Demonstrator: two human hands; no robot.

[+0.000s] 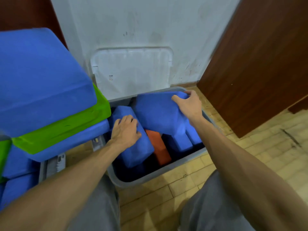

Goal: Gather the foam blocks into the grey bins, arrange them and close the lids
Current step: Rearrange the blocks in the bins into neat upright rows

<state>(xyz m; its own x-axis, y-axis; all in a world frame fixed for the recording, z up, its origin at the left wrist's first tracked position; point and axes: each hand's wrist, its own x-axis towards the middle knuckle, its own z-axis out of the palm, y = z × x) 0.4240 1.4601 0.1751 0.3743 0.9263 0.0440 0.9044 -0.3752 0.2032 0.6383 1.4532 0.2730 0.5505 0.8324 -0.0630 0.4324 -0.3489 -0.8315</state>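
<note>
A grey bin stands open on the floor in front of me. My left hand grips the top of a blue foam block that leans inside the bin's left part. My right hand grips the far corner of a large blue foam block lying tilted over the bin's back. An orange block stands between them, and more blue blocks sit lower at the right. The bin's translucent lid leans upright against the wall behind.
At the left, a second bin is piled high with blue blocks and a green block. A brown wooden door stands at the right. The floor is yellowish tile. My grey-trousered knees fill the bottom.
</note>
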